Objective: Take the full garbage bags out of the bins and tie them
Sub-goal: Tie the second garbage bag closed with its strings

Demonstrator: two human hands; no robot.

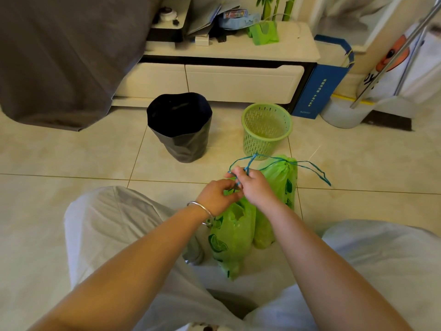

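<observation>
On the tiled floor [71, 158] between a person's knees, two green garbage bags stood side by side, already out of their bins. Both hands worked the nearer bag [230, 237]: the left hand [216, 195], a bangle at its wrist, pinched the gathered neck, while the right hand [254, 186] pinched the blue drawstring [249, 164] and held a loop of it up. The farther bag [280, 177] was cinched at its mouth, its own cord trailing loose to the right; whether that one was knotted could not be made out. Beyond them stood a green lattice basket [267, 129], bare of any liner, and a bin with a black liner [180, 130] folded over its rim. The thin printed film looked soft, light and slippery, likely to tear if dragged by its side. The drawstring, thin and limp, seemed the sound place to grip, close to the puckered neck, where a knot would bite.
</observation>
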